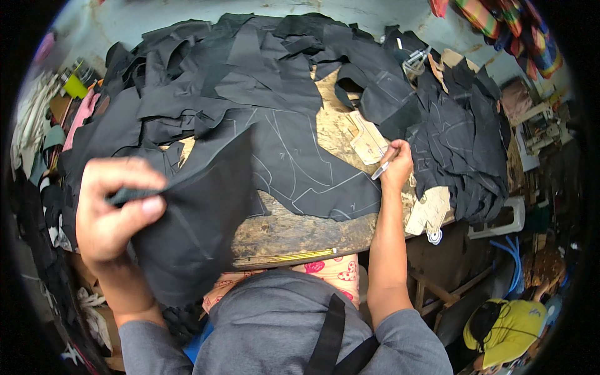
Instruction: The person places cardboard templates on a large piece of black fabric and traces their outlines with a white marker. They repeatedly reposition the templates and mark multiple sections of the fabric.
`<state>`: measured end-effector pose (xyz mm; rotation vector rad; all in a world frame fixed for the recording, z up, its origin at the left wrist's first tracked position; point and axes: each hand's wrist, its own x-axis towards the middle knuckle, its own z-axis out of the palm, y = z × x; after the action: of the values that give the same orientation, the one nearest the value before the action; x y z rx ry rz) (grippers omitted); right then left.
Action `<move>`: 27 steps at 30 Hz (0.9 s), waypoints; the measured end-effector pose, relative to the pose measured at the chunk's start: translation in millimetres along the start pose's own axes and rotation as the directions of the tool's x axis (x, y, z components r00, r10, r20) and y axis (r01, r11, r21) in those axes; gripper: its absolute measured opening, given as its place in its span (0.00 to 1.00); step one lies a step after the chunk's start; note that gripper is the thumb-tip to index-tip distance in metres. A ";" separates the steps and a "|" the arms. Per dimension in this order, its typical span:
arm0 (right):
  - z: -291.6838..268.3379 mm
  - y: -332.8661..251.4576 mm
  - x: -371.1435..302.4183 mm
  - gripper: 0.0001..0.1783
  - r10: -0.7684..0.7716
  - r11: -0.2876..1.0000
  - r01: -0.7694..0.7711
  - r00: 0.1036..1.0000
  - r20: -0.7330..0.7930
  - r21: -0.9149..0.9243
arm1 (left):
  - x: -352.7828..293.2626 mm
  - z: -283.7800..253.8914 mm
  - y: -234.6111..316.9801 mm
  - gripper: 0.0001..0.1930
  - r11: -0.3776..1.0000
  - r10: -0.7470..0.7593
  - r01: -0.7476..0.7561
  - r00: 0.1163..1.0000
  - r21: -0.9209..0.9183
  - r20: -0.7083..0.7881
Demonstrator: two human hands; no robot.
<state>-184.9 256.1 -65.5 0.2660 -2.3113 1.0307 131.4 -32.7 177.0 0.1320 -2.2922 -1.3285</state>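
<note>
My left hand point(119, 206) pinches the edge of a black leather-like piece point(194, 228) between thumb and fingers. The piece hangs raised and slightly blurred over the near left of the table. My right hand point(398, 164) grips a slim light-coloured pen point(380, 170), its tip pointing down by the right edge of a larger black sheet point(294, 159). Light outlines of pattern shapes cover that sheet, which lies flat on the worn wooden table point(287, 235). Just beyond the right hand rests a pale card template point(364, 139). Another card template point(429, 211) sits at the table's right edge.
Black pieces point(250, 59) heap across the back. A stack of marked black pieces point(462, 144) rises at the right. A yellow strip point(303, 255), perhaps a ruler, lies along the near edge. A person in a yellow top point(509, 328) is at lower right.
</note>
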 end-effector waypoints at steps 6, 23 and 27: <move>2.1 3.8 0.7 0.01 -0.051 0.999 0.051 0.998 -0.042 -0.020 | 60.1 20.7 -38.9 0.12 0.949 -0.157 0.182 0.981 -0.258 0.113; 3.2 8.3 0.5 0.02 -0.016 1.000 0.016 1.000 0.023 0.012 | 93.5 -48.5 -269.0 0.13 0.606 -0.761 0.247 0.458 -0.756 -0.460; 0.9 2.7 0.3 0.02 0.001 1.000 -0.002 1.000 0.021 0.024 | 109.8 -96.5 -219.7 0.10 0.847 -0.450 -0.039 0.479 -0.530 -0.754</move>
<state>-186.7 257.2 -67.5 0.2861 -2.3199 1.0614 44.7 -258.8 71.9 0.7648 -1.0457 -1.4426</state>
